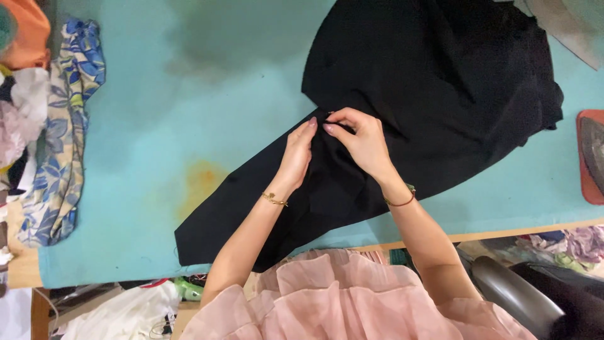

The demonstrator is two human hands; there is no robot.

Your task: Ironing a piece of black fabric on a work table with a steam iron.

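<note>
Black fabric (440,94) lay spread on the turquoise table (189,94); left hand (297,157) and right hand (362,143) pinched one fold together (fingertips closed on cloth), apparently to hold it in place.

Head view, straight down, close overhead.

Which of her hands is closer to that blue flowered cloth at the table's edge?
Left. The left hand rests on the black fabric, on the side toward the blue floral cloth; the right hand pinches the fabric just beyond it, farther away.
</note>
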